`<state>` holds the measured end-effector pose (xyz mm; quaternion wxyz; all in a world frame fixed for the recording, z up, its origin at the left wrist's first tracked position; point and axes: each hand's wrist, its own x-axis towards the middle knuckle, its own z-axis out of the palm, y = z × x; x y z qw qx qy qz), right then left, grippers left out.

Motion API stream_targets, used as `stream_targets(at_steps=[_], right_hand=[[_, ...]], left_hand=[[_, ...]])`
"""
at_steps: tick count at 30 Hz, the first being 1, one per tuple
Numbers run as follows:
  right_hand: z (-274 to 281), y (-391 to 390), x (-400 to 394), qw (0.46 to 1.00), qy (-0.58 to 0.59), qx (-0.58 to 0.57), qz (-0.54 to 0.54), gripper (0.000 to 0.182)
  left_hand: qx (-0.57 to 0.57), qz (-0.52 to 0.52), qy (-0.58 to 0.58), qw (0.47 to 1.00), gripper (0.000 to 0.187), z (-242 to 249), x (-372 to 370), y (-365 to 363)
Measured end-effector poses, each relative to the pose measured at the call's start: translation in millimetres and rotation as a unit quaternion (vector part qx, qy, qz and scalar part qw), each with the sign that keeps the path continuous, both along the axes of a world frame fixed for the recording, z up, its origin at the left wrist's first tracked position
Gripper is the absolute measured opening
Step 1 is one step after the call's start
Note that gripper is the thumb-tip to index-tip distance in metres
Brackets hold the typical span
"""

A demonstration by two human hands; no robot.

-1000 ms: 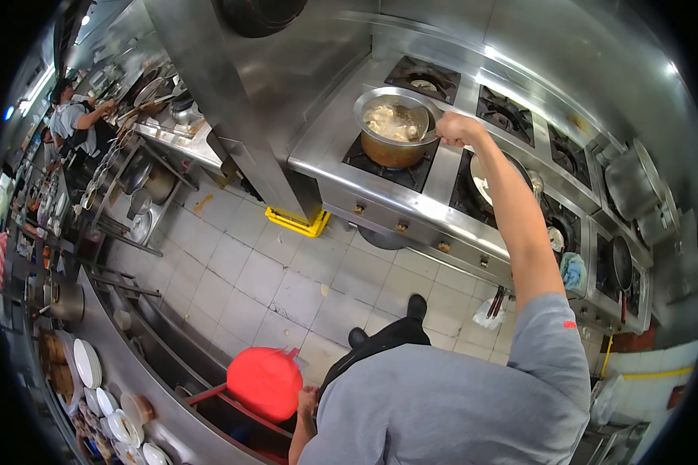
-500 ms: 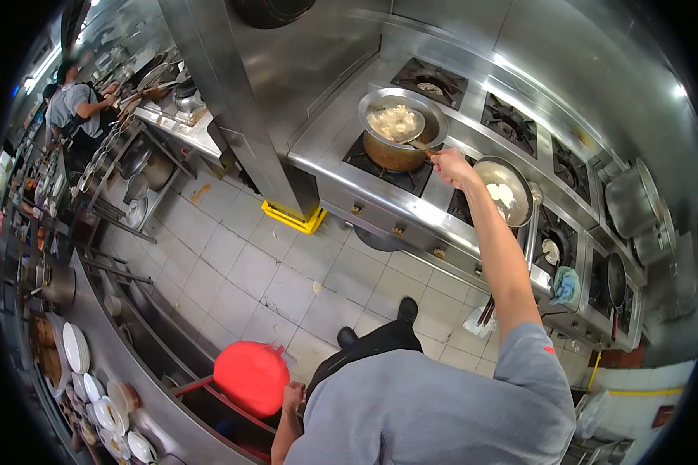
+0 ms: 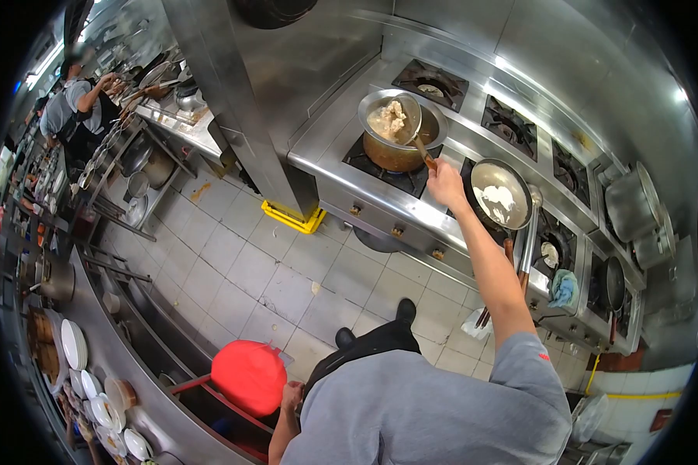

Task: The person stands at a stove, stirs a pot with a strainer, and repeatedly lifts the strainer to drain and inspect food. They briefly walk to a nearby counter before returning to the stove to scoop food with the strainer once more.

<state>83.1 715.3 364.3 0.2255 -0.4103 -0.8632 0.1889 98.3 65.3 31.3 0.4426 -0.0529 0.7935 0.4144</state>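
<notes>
My right hand (image 3: 447, 184) is closed around the wooden handle of a round metal strainer (image 3: 415, 122). The strainer is tilted on edge over a brown-sided pot (image 3: 392, 160), which stands on the front left burner. Pale, lumpy food (image 3: 394, 118) lies against the strainer and in the pot; whether the pot holds liquid is hard to tell. Just right of my hand is a frying pan (image 3: 481, 203) with white, creamy-looking stuff (image 3: 498, 198) in it. Down by my hip hangs my left hand (image 3: 292, 395), fingers curled, beside a red round seat (image 3: 248, 378). Its palm is hidden.
More burners (image 3: 509, 124) line the stove to the right, with a blue-green cloth (image 3: 564, 288) on its front edge. A steel post (image 3: 244, 101) rises at the left of the stove. Stacked white plates (image 3: 74, 345) stand lower left. Another person (image 3: 77, 101) works far left.
My right hand has lowered slightly and turned the strainer from nearly level to steeply tilted. The food has shifted to its left side. The far person has raised an arm.
</notes>
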Motion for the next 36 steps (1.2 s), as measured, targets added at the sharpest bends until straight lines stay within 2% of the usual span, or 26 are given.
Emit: stream_targets(at_steps=[5,8,12,15,16,19,20,23,26,28,31,34,36], right_hand=[[7.5,-12.1,4.3,0.999,-0.011,0.033,0.007,0.02],[20.0,-17.7,9.2,0.999,0.013,0.039,0.013,0.025],[28.2,-10.2,21.5,1.0,0.02,0.005,-0.01,0.034],[29.8,5.3,35.9,0.998,0.063,0.004,0.013,0.033],[5.9,34.1,42.4,0.995,0.09,-0.008,0.031,0.033],[19.1,44.3,57.1,0.988,0.126,-0.088,0.036,0.034],[25.6,44.7,61.2,0.977,0.14,-0.154,0.036,0.034],[41.3,50.2,70.1,0.96,0.173,-0.215,0.037,0.033],[54.0,62.8,76.7,0.938,0.164,-0.3,0.053,0.03],[55.7,69.6,78.4,0.926,0.15,-0.342,0.059,0.029],[55.6,74.2,75.1,0.938,0.07,-0.337,0.046,0.03],[45.0,90.3,69.8,0.959,-0.009,-0.276,0.066,0.029],[52.8,90.5,62.6,0.963,-0.036,-0.267,0.03,0.03]], left_hand=[[0.01,0.016,-0.024,1.0,0.015,-28.8,3.3,-16.5],[0.008,0.024,-0.024,0.999,0.015,-13.3,2.4,-10.5],[0.013,0.027,-0.022,0.999,0.015,-24.7,3.9,-16.6],[0.017,0.041,-0.035,0.998,0.015,-33.0,5.8,-19.5],[0.018,0.043,-0.035,0.998,0.015,-29.8,5.6,-18.3],[0.013,0.038,-0.03,0.999,0.016,-16.5,3.6,-13.8],[0.011,0.033,-0.027,0.999,0.016,-12.9,2.9,-12.2],[0.001,0.03,-0.017,0.999,0.016,-8.1,0.8,-8.6],[-0.011,0.028,-0.017,0.999,0.016,-21.7,-2.8,-12.2],[-0.001,0.012,-0.012,1.0,0.016,-11.6,-6.8,-7.6],[0.003,0.011,-0.029,1.0,0.017,-19.8,-10.7,-8.5],[0.002,0.015,-0.032,0.999,0.018,-18.7,-13.5,-9.3],[-0.001,0.013,-0.032,0.999,0.018,-15.2,-15.9,-9.4]])
